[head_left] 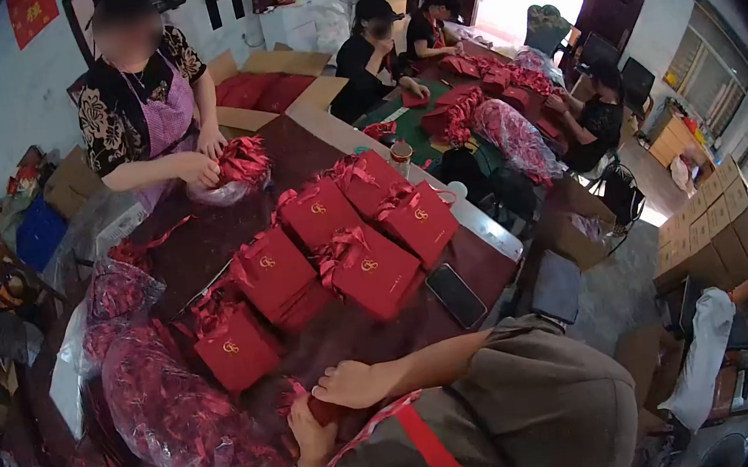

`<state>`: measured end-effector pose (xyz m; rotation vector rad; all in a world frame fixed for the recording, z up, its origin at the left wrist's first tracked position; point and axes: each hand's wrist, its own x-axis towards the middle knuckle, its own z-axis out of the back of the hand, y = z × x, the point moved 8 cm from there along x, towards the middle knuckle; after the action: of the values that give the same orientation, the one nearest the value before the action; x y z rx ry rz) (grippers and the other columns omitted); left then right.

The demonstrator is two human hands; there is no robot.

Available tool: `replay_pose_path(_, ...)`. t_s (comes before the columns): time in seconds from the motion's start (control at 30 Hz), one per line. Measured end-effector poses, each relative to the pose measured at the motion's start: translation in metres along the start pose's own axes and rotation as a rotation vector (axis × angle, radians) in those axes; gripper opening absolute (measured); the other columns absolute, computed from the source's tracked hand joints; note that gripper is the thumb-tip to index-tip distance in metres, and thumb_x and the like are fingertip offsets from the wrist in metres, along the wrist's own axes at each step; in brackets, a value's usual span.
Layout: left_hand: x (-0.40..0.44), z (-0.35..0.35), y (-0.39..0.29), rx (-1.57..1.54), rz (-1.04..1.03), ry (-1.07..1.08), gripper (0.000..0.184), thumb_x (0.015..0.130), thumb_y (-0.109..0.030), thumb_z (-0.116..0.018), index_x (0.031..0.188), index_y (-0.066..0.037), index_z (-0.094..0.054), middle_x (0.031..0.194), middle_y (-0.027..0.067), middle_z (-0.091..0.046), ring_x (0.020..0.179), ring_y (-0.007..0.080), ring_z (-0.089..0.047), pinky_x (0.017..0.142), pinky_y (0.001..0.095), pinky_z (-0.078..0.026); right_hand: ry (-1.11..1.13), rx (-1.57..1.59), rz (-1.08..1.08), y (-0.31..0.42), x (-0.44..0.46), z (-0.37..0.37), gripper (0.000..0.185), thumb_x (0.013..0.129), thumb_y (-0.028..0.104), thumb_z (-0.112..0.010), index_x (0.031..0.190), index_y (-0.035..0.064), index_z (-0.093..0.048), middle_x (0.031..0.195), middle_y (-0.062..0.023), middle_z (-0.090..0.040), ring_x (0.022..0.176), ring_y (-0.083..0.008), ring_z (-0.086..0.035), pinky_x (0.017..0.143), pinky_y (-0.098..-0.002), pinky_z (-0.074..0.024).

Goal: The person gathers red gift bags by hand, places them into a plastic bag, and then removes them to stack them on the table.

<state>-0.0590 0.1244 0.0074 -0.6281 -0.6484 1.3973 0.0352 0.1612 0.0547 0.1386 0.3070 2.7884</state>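
Observation:
My left hand (310, 435), with a band at its wrist, is closed around the lower side of a small red gift bag (323, 411) at the table's near edge. Fingers of my right hand (348, 384) are curled over the same bag from above. Most of the bag is hidden by both hands; a bit of red ribbon sticks out at its top left. Just beyond stand several finished red gift bags (231, 348) with gold lettering and ribbon bows. To the left lies a clear plastic sack (177, 416) full of red ribbons.
A black phone (456, 296) lies right of the bags. Across the dark red table (200, 264), a person in a purple apron (163, 110) handles a ribbon bundle (242, 163). More people work at a green table (412, 124) behind. Cartons (714, 224) are stacked at right.

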Motion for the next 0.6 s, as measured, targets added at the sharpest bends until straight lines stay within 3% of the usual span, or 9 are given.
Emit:
replay_pose_path(0.07,-0.005,0.001,0.0,-0.055,0.016,-0.091,0.064,0.059,-0.01,-0.069,0.118,-0.002,-0.045,0.11,0.0188,-0.052,0.106,0.0376,-0.049,0.093,0.0464,-0.036,-0.014,-0.001,-0.006,-0.001,0.0,-0.004,0.025,0.077,0.016,-0.053,0.097,0.0015,-0.052,0.089,-0.0134,-0.061,0.083,-0.0276,-0.061,0.063,-0.0377,-0.0508)
replay_pose_path(0.47,0.0,0.0,0.002,0.012,-0.02,-0.117,0.064,0.059,-0.01,-0.074,0.115,-0.001,-0.044,0.103,0.021,-0.054,0.099,0.0396,-0.052,0.085,0.0466,-0.042,-0.021,-0.046,-0.063,-0.003,0.002,-0.005,0.026,0.075,0.015,-0.055,0.097,0.0021,-0.053,0.089,-0.0138,-0.061,0.082,-0.0302,-0.06,0.065,-0.0398,-0.0512)
replay_pose_path(0.6,-0.005,0.006,-0.006,-0.007,-0.038,-0.142,0.062,0.059,-0.011,-0.074,0.113,-0.001,-0.045,0.102,0.0213,-0.056,0.096,0.0413,-0.054,0.082,0.047,-0.043,0.01,-0.02,-0.131,0.002,0.001,-0.001,0.031,0.074,0.015,-0.057,0.101,0.0023,-0.052,0.097,-0.0164,-0.058,0.091,-0.0321,-0.058,0.07,-0.043,-0.0493)
